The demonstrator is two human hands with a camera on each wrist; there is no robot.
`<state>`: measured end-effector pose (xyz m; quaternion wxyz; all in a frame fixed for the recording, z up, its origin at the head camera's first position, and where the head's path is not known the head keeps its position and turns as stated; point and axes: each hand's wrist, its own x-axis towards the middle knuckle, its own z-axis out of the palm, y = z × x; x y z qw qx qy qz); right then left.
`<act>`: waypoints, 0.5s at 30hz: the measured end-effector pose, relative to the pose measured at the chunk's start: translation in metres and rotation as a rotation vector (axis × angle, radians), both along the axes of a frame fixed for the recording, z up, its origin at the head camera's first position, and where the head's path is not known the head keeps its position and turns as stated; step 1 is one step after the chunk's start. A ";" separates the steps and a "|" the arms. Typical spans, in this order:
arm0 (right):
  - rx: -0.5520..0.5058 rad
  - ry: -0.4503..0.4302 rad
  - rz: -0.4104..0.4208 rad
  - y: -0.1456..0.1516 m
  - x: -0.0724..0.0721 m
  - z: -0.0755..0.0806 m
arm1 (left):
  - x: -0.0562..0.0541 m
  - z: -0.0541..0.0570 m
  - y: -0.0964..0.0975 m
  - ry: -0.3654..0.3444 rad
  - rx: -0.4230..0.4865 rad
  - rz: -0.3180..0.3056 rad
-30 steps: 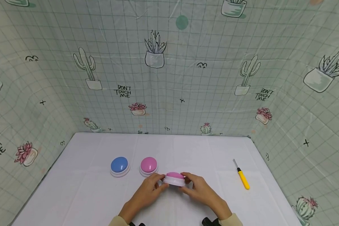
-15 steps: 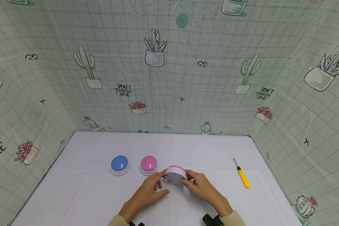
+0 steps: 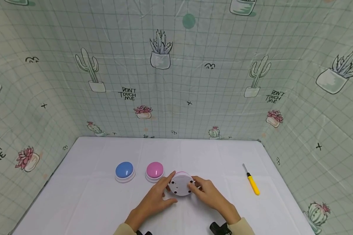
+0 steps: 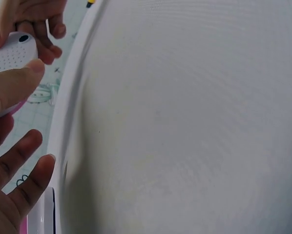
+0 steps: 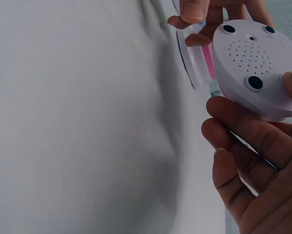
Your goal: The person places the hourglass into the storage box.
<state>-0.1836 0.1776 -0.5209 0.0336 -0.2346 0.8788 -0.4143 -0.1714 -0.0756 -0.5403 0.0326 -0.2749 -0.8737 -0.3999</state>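
Note:
A round push button (image 3: 180, 187) with a white base and pink dome is tipped up, its flat underside facing me. In the right wrist view its dark feet and speaker holes (image 5: 248, 56) show. My right hand (image 3: 210, 195) pinches its right side, thumb on the underside and fingers behind. My left hand (image 3: 156, 197) touches its upper left edge with the forefinger. The left thumb stands apart below it in the head view, mostly straight. Just left of it, a second pink push button (image 3: 155, 170) sits dome up, with a blue push button (image 3: 124, 170) farther left.
A screwdriver (image 3: 254, 185) with a yellow handle lies at the right of the white-covered table (image 3: 91, 202). Behind and beside the table hangs a checked cloth (image 3: 176, 81) printed with cacti.
The held push button has turned from dome up to underside facing me. My right thumb has moved onto its underside, while the left thumb has come away from it.

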 end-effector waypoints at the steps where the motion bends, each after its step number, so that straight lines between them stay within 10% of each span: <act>1: 0.002 -0.007 -0.004 -0.001 0.000 0.000 | 0.000 0.000 0.001 0.009 0.001 0.002; 15: -0.009 -0.006 -0.031 -0.004 -0.003 0.000 | -0.003 -0.002 0.005 -0.186 0.278 -0.101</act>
